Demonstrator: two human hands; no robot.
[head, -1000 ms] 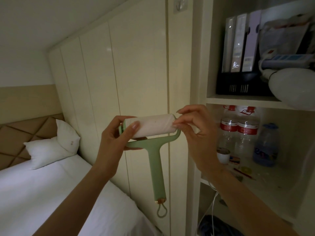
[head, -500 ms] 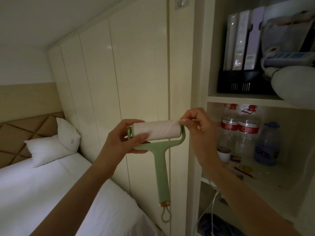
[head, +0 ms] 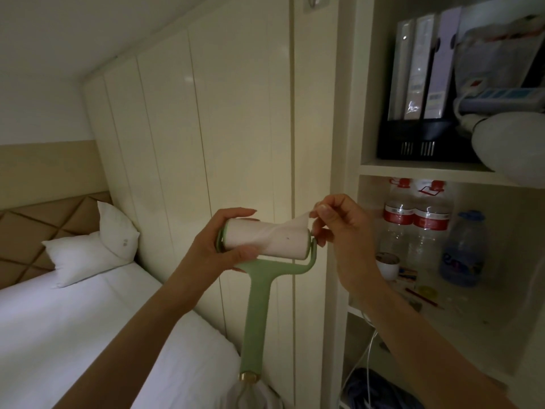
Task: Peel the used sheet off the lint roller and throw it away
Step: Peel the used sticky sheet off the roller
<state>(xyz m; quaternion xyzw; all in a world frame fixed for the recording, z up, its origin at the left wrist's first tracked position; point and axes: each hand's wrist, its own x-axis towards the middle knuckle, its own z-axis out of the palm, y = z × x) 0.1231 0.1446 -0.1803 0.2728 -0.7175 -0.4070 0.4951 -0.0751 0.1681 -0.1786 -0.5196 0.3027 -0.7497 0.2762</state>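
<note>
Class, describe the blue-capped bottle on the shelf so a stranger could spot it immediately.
Start at the open shelving on the right and drop to the compartment under the black file holder. The blue-capped bottle stands rightmost; unlike the two red-capped bottles beside it, it is shorter and blue-labelled.

Matt green plastic lint roller (head: 259,293), papery white sheet (head: 295,227), glossy cupboard panels (head: 230,128)

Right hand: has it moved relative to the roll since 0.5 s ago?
Yes. The right hand was at the end of the roll; now it is above that end, lifting a corner of the used sheet.
</note>
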